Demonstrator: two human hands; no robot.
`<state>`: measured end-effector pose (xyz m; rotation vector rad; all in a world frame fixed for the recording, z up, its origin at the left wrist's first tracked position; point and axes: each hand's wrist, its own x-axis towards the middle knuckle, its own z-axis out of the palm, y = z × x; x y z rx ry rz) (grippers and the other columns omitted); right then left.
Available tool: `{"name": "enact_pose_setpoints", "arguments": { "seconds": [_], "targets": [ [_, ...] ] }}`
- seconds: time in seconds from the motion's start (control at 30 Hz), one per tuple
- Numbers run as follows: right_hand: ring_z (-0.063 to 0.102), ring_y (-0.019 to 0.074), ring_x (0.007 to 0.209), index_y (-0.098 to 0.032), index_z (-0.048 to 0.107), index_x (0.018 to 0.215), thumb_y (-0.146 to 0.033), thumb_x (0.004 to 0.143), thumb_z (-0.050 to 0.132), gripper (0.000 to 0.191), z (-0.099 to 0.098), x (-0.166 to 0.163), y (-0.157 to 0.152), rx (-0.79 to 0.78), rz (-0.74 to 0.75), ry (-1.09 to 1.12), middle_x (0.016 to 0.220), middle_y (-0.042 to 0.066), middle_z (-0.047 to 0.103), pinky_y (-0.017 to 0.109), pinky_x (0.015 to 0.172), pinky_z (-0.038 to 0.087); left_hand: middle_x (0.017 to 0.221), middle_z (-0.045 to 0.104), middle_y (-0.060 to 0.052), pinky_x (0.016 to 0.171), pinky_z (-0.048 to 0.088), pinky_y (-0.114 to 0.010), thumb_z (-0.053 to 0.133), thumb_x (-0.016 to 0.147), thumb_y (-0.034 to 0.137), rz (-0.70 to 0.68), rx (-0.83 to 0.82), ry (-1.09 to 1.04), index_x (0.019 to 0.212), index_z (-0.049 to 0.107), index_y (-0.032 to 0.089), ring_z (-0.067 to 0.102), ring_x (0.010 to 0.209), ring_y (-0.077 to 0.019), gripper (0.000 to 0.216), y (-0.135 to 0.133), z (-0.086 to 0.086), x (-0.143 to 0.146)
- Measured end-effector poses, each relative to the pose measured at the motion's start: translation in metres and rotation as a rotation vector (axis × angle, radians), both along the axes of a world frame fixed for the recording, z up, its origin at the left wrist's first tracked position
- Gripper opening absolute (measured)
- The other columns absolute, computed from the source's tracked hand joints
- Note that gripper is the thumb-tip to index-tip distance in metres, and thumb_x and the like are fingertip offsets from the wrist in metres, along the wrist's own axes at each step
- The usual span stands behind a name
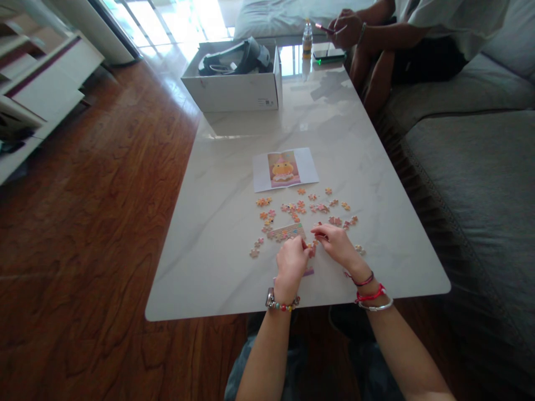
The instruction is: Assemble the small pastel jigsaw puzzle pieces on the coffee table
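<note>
Loose puzzle pieces (310, 209): small pink and orange pieces, scattered across the lower middle of the frame, just above your hands.
Joined strip (287, 231): a short row of fitted pieces, lying flat just left of your fingertips.
Left hand (291, 262): yours, palm down with the fingers curled. The tips meet at the strip's right end. You cannot tell from here whether they grip a piece.
Right hand (337, 245): yours, fingers bent with the tips drawn together over pieces between the two hands. Whether it holds one is too small to tell.
Reference picture (285, 168): a printed sheet showing a yellow figure on pink, lying above the scatter.
Marble table (217, 234): white and glossy, it bears all of this.
White box (234, 92): open, at the table's far end, with a dark headset inside.
Bottle (307, 39): upright, to the right of the box.
Other person's hands (345, 28): top right of the frame, holding something thin.
Sofa (472, 167): grey, along the right edge.
</note>
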<state>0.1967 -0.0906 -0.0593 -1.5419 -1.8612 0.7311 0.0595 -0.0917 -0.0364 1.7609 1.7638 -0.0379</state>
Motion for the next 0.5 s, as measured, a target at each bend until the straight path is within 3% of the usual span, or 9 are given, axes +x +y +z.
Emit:
{"name": "enact_pose_setpoints", "arguments": {
  "seconds": [0.2, 0.33, 0.43, 0.5],
  "targets": [
    [0.059, 0.0156, 0.079, -0.017, 0.064, 0.083, -0.008, 0.072, 0.049, 0.021, -0.0018, 0.0036, 0.0013, 0.008, -0.082, 0.018, 0.084, 0.006, 0.066, 0.028, 0.074, 0.045, 0.083, 0.062, -0.003, 0.056, 0.034, -0.021, 0.052, 0.073, 0.035, -0.026, 0.019, -0.007, 0.077, 0.058, 0.019, 0.055, 0.073, -0.0125, 0.017, -0.0002, 0.0017, -0.0015],
    [0.060, 0.0136, 0.067, -0.017, 0.063, 0.082, -0.013, 0.071, 0.052, 0.017, 0.0024, 0.0054, 0.0010, -0.103, -0.208, 0.108, 0.079, 0.004, 0.066, 0.026, 0.066, 0.048, 0.084, 0.062, -0.003, 0.058, 0.035, -0.022, 0.052, 0.074, 0.036, -0.034, 0.049, 0.001, 0.079, 0.058, 0.019, 0.054, 0.074, -0.0131, 0.018, 0.0014, 0.0011, -0.0046],
    [0.060, 0.0118, 0.061, -0.017, 0.063, 0.082, -0.012, 0.069, 0.053, 0.017, 0.0045, 0.0035, 0.0001, -0.197, -0.195, 0.171, 0.076, 0.003, 0.066, 0.024, 0.061, 0.048, 0.085, 0.062, -0.003, 0.059, 0.035, -0.022, 0.052, 0.075, 0.035, -0.049, 0.064, 0.004, 0.081, 0.058, 0.020, 0.054, 0.075, -0.0134, 0.018, 0.0023, 0.0012, -0.0067],
    [0.060, 0.0128, 0.064, -0.017, 0.063, 0.081, -0.010, 0.069, 0.053, 0.017, 0.0045, 0.0021, 0.0002, -0.167, -0.187, 0.100, 0.075, 0.003, 0.066, 0.025, 0.065, 0.047, 0.085, 0.061, -0.003, 0.059, 0.036, -0.022, 0.052, 0.075, 0.034, -0.057, 0.062, 0.004, 0.081, 0.058, 0.020, 0.054, 0.075, -0.0135, 0.017, 0.0024, 0.0013, -0.0064]
  ]
}}
